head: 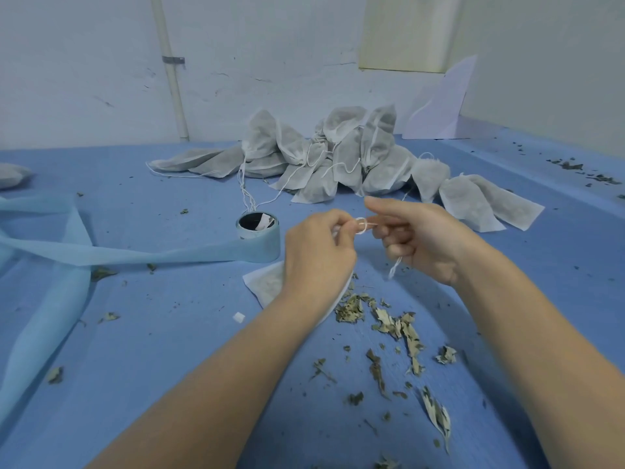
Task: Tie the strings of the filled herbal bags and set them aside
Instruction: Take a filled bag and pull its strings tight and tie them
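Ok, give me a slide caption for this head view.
Both hands, left hand and right hand, loop a white string above a herbal bag, pile of bags behind.

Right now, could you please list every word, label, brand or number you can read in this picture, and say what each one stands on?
No text here can be read.
Roll of light blue non-woven fabric tape: small dark marks on the rim of its core, too small and blurred to read.
White scrap inside the roll's core: no legible print.
Grey-white filled herbal bags: unprinted.
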Action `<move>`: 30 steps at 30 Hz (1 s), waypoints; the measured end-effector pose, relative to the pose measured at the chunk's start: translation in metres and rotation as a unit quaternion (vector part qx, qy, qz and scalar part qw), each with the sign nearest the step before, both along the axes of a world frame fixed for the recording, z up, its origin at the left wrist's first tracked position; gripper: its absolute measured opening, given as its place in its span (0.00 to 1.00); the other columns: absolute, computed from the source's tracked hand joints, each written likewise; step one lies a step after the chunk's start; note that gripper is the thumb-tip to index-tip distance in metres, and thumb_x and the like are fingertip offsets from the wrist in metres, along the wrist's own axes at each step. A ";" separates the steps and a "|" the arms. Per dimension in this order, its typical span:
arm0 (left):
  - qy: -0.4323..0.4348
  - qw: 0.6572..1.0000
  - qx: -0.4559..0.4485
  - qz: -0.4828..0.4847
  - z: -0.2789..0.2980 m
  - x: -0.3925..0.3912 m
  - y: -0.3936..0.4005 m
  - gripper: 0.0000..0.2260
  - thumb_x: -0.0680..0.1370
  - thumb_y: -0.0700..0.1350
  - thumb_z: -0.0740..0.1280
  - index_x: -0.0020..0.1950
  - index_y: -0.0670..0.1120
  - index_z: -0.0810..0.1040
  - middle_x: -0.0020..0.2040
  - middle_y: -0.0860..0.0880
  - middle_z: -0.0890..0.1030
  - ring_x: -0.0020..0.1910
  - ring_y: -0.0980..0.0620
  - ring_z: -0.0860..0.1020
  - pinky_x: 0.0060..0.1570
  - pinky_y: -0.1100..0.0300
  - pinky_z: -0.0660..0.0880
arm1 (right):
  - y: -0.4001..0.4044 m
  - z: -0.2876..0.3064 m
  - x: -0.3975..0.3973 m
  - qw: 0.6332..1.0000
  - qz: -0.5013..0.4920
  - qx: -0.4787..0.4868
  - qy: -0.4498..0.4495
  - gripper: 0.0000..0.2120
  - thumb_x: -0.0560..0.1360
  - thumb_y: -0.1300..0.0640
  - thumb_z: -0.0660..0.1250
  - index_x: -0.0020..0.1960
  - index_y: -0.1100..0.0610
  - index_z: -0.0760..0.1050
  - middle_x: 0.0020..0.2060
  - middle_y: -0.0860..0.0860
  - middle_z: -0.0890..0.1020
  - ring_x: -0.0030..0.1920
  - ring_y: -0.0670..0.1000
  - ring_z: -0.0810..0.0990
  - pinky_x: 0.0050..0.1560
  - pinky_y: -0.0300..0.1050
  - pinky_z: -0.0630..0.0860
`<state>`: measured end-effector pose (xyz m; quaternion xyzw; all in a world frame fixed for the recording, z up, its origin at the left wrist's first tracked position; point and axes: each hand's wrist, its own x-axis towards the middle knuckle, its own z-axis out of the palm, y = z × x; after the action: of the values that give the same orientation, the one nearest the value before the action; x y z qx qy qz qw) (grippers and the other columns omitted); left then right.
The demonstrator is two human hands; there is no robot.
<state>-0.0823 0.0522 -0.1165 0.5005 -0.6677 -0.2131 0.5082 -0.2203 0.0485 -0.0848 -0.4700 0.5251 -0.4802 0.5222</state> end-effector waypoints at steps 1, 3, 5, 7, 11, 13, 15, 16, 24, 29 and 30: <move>-0.002 1.000 -0.003 0.004 0.000 0.000 0.000 0.07 0.78 0.45 0.64 0.44 0.47 0.81 0.41 0.51 0.82 0.42 0.56 0.76 0.42 0.67 0.66 | 0.000 0.000 0.000 1.000 0.003 -0.011 0.017 0.08 0.69 0.57 0.74 0.40 0.62 0.82 0.26 0.48 0.70 0.25 0.44 0.60 0.24 0.35 0.58; 0.007 1.000 0.002 0.008 0.000 0.000 -0.001 0.07 0.78 0.45 0.64 0.45 0.46 0.81 0.42 0.51 0.83 0.44 0.56 0.78 0.45 0.66 0.69 | 0.001 -0.002 0.002 0.997 -0.013 -0.037 0.066 0.04 0.69 0.60 0.75 0.38 0.61 0.84 0.27 0.49 0.68 0.26 0.45 0.60 0.26 0.37 0.58; 0.031 0.999 0.019 0.007 0.000 -0.001 0.000 0.07 0.78 0.46 0.64 0.46 0.46 0.80 0.44 0.52 0.83 0.46 0.56 0.79 0.48 0.65 0.70 | 0.001 -0.005 0.004 0.994 -0.036 -0.053 0.087 0.03 0.70 0.60 0.74 0.38 0.59 0.84 0.27 0.48 0.67 0.26 0.45 0.60 0.26 0.36 0.60; 0.048 0.998 0.035 0.006 0.001 -0.002 -0.001 0.07 0.79 0.47 0.63 0.47 0.46 0.79 0.46 0.52 0.83 0.48 0.56 0.79 0.47 0.67 0.70 | 0.001 -0.005 0.006 0.993 -0.048 -0.059 0.085 0.03 0.70 0.61 0.74 0.41 0.61 0.84 0.26 0.47 0.67 0.24 0.44 0.61 0.25 0.35 0.61; 0.073 0.995 0.071 -0.005 0.002 -0.003 -0.002 0.07 0.80 0.47 0.61 0.48 0.47 0.77 0.46 0.54 0.81 0.48 0.57 0.76 0.39 0.68 0.65 | 0.000 -0.004 0.010 0.999 -0.039 -0.024 0.022 0.09 0.70 0.63 0.73 0.47 0.68 0.81 0.28 0.49 0.68 0.27 0.45 0.60 0.26 0.37 0.57; 0.086 0.992 0.090 -0.014 0.003 -0.002 -0.003 0.08 0.80 0.46 0.59 0.46 0.47 0.76 0.41 0.57 0.78 0.45 0.57 0.75 0.40 0.67 0.63 | -0.001 -0.003 0.012 0.999 -0.010 0.005 -0.031 0.03 0.71 0.65 0.71 0.44 0.65 0.81 0.27 0.48 0.67 0.25 0.44 0.58 0.24 0.35 0.55; 0.106 0.988 0.107 -0.028 0.004 -0.001 -0.004 0.09 0.81 0.44 0.58 0.43 0.47 0.75 0.39 0.58 0.76 0.45 0.55 0.75 0.42 0.65 0.64 | 0.000 -0.002 0.013 0.993 0.034 0.050 -0.098 0.03 0.70 0.65 0.68 0.38 0.62 0.81 0.25 0.47 0.66 0.24 0.43 0.56 0.22 0.33 0.53; 0.113 0.987 0.111 -0.032 0.004 -0.001 -0.004 0.10 0.81 0.43 0.58 0.41 0.48 0.73 0.39 0.58 0.76 0.46 0.54 0.75 0.43 0.64 0.65 | 0.000 -0.003 0.014 0.986 0.053 0.077 -0.139 0.04 0.68 0.64 0.68 0.36 0.61 0.81 0.24 0.47 0.66 0.24 0.42 0.56 0.23 0.32 0.52; 0.032 0.998 -0.048 0.017 -0.001 -0.002 0.002 0.07 0.78 0.36 0.61 0.54 0.45 0.73 0.51 0.49 0.76 0.51 0.55 0.71 0.47 0.72 0.63 | 0.001 -0.005 0.020 0.957 0.054 0.141 -0.249 0.02 0.65 0.62 0.67 0.37 0.61 0.76 0.25 0.47 0.65 0.22 0.42 0.57 0.23 0.32 0.54; -0.002 0.991 -0.111 0.073 -0.002 0.000 0.007 0.06 0.75 0.39 0.66 0.50 0.46 0.81 0.48 0.51 0.80 0.53 0.49 0.74 0.49 0.73 0.61 | 0.003 -0.001 0.021 0.964 0.045 0.127 -0.227 0.03 0.64 0.62 0.67 0.38 0.60 0.75 0.25 0.47 0.64 0.22 0.41 0.56 0.25 0.32 0.52; 0.004 0.991 -0.113 0.076 -0.001 0.000 0.007 0.06 0.75 0.40 0.67 0.49 0.46 0.82 0.48 0.51 0.81 0.52 0.49 0.75 0.48 0.72 0.62 | 0.003 -0.001 0.021 0.967 0.043 0.122 -0.221 0.05 0.64 0.62 0.67 0.40 0.60 0.75 0.25 0.47 0.64 0.22 0.42 0.56 0.25 0.32 0.52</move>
<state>-0.0827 0.0592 -0.1175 0.4882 -0.6455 -0.0993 0.5790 -0.1994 0.0516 -0.0858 -0.3070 0.4304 -0.4819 0.6988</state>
